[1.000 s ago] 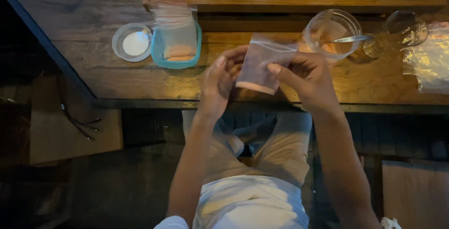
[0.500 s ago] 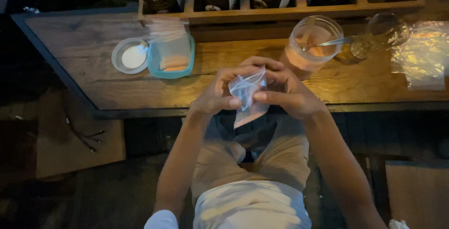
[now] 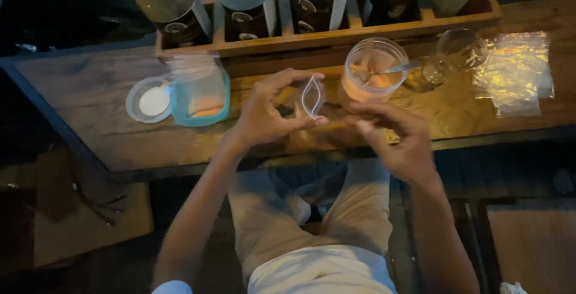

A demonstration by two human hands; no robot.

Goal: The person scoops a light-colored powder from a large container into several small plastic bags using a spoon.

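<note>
My left hand pinches a small clear plastic bag and holds its mouth open, facing up, above the wooden table. My right hand hovers just right of the bag, fingers loosely curled, holding nothing that I can see. Behind the bag stands a clear jar with orange-pink contents and a metal spoon resting in it.
A blue-rimmed container with orange contents and a white lid lie at the left. A wooden crate of bottles lines the back. An empty glass and a pile of clear bags sit at the right.
The bag, held before in both hands over my lap, is now raised over the table with its mouth open in the left hand alone. The right hand has let go and moved right.
</note>
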